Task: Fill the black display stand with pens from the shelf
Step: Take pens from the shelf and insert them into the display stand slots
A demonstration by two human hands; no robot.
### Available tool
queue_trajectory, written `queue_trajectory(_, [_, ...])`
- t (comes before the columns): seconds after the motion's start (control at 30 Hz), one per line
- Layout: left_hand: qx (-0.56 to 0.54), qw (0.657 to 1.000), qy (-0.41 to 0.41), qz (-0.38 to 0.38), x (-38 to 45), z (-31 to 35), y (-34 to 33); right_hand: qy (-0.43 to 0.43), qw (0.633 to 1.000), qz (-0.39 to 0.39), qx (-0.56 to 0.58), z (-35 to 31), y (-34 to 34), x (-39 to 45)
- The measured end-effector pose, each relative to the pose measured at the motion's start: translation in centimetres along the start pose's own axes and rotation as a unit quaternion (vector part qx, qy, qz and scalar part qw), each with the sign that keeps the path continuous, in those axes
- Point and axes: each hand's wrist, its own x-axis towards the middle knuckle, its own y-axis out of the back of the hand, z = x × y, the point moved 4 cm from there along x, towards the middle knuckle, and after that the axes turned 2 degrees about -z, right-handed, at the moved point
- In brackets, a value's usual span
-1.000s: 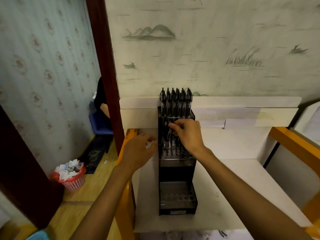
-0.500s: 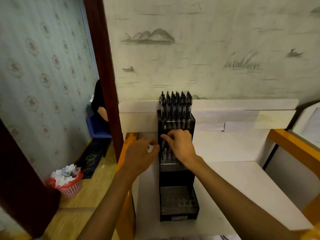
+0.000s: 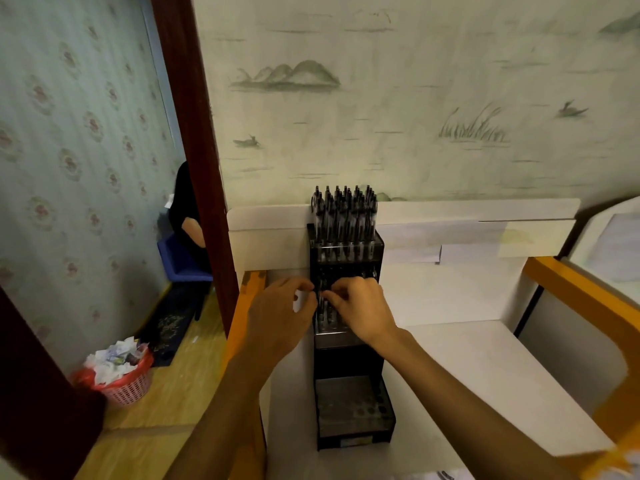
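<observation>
One head-worn camera looks forward and down from close above the white surface, facing the wall, both forearms reaching in from below.

No text, brand, number or sign can be read anywhere in the view. A pale strip label sits on the front base of the tiered black plastic display stand, but whatever is printed on it is too small and blurred to make out. The pale green wallpaper behind the stand carries only ink-style drawings of hills, reeds, a boat and a bird, with no lettering. The dark floor mat shows a faint gold pattern that cannot be told as writing.
</observation>
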Motion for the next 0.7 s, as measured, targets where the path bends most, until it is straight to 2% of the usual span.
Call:
queue_trajectory(0.13, [-0.043, 0.998, -0.039, 0.013, 0.1, 2.4, -0.5, -0.013, 0.998, 0.026, -0.056, 2.1, 2.3, -2.1])
queue_trajectory(0.37, [-0.071, 0.987, -0.103, -0.100, 0.7, 8.1, -6.7, -0.073, 0.993, -0.009, -0.093, 8.0, 7.4, -6.9])
queue_trajectory(0.7, [-0.078, 0.960, -0.150, -0.222, -1.5, 20.6, -16.6, -0.162, 0.978, 0.027, -0.128, 17.4, 17.7, -16.4])
